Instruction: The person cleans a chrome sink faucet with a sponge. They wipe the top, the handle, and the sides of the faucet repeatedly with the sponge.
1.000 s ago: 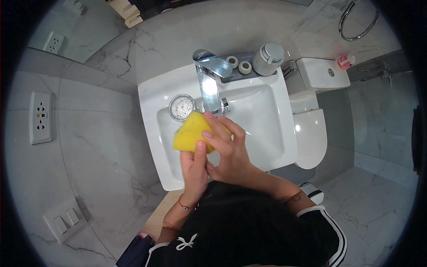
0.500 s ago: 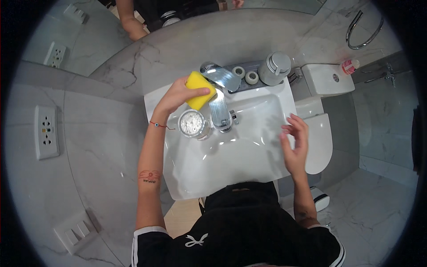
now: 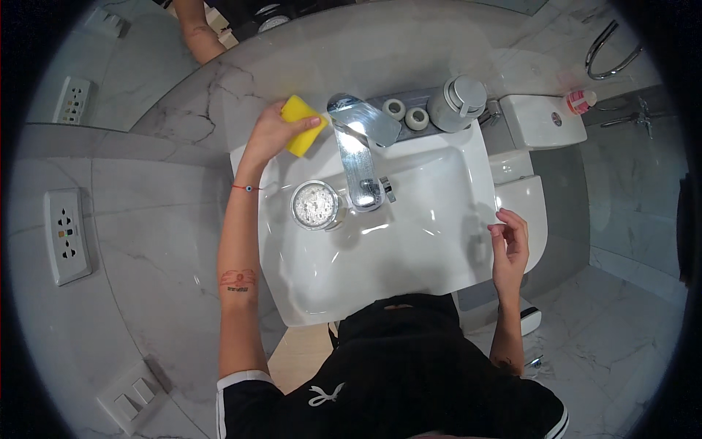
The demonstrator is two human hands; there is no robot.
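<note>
A yellow sponge (image 3: 300,130) is pinched in my left hand (image 3: 270,133), above the back left corner of the white sink (image 3: 409,252). To its right rises the chrome faucet (image 3: 357,164); sponge and faucet are apart. A clear glass (image 3: 316,205) of foamy, whitish liquid stands at the left of the basin, beside the faucet's base. My right hand (image 3: 512,245) hangs off the sink's right edge, over the toilet side, holding nothing; its fingers are bent and slightly apart.
Behind the faucet a grey tray (image 3: 420,139) bears two small round-topped containers (image 3: 405,113) and a grey-white soap dispenser (image 3: 457,104). At the right is a white toilet (image 3: 523,212), with a pink bottle (image 3: 578,102) on its tank. A mirror (image 3: 139,66) spans the back wall.
My left hand has carried the sponge left and back, away from the faucet. My right hand has shifted right and toward me, its fingers curling more.
</note>
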